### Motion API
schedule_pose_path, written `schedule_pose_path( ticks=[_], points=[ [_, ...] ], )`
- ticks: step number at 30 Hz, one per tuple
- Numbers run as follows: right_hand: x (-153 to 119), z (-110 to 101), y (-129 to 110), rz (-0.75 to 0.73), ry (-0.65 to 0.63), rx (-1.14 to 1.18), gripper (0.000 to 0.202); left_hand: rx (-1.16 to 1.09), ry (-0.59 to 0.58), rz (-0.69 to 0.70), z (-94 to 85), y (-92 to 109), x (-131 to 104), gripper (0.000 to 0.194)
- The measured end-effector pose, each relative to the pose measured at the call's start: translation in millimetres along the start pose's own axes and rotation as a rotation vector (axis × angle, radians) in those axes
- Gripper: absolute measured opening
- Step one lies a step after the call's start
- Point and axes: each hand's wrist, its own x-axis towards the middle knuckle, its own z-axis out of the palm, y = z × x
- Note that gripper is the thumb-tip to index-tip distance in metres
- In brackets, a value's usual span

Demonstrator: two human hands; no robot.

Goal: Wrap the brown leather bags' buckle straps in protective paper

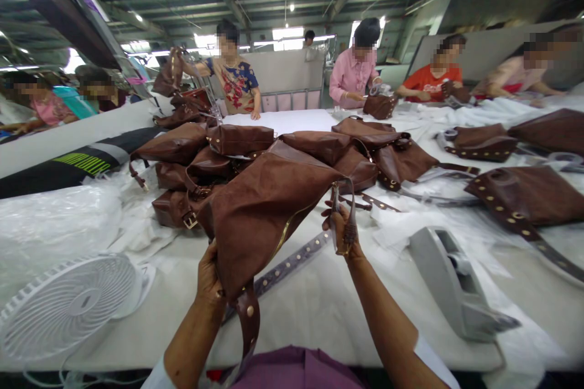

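A brown handbag [264, 206] with a gold zip is held up tilted over the table in front of me. My left hand [210, 276] grips its lower left end, with the fingers partly hidden behind the bag. At the upper right corner my right hand [342, 228] is closed around the bag's strap end and a braided brown tassel [349, 234]. From the lower left end hangs a strap [249, 319] with gold studs. Part of a studded strap in plastic wrap [294, 261] runs below the bag, between my hands.
Brown bags [177, 149] are piled just beyond the held one, and more bags [533, 194] lie at the right. A white fan [77, 301] stands at the left, a grey tape dispenser [456, 282] at the right. Plastic sheets [59, 219] cover the table's left. Several co-workers [356, 70] work opposite.
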Motion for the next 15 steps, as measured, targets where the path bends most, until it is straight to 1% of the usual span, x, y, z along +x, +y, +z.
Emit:
schedule_pose_path(
  ticks=[2, 5, 8, 10, 12, 13, 14, 15],
  points=[
    [-1, -2, 0, 0.025, 0.025, -0.004, 0.038, 0.003, -0.006, 0.005, -2.5, 0, 3, 0.029],
    [-1, -5, 0, 0.111, 0.045, 0.016, 0.038, 0.008, -0.005, 0.015, -4.9, -1, 7, 0.029],
    [-4, -9, 3, 0.148, 0.018, 0.006, 0.046, 0.022, -0.009, 0.035, -4.4, 0, 10, 0.030],
    [-10, -13, 6, 0.154, 0.006, -0.067, 0.052, 0.027, -0.035, 0.045, -4.4, 1, 12, 0.031],
    [-20, -18, 11, 0.243, 0.019, -0.132, 0.052, 0.032, -0.058, 0.028, -8.2, 2, 14, 0.031],
    [-26, -22, 14, 0.314, 0.055, -0.129, 0.050, 0.036, -0.060, 0.007, -12.4, 2, 16, 0.030],
    [-33, -26, 16, 0.389, 0.125, -0.099, 0.046, 0.041, -0.058, -0.020, -18.3, 2, 18, 0.029],
    [-41, -30, 18, 0.455, 0.224, -0.046, 0.042, 0.050, -0.050, -0.045, -25.8, 1, 21, 0.027]
  ],
)
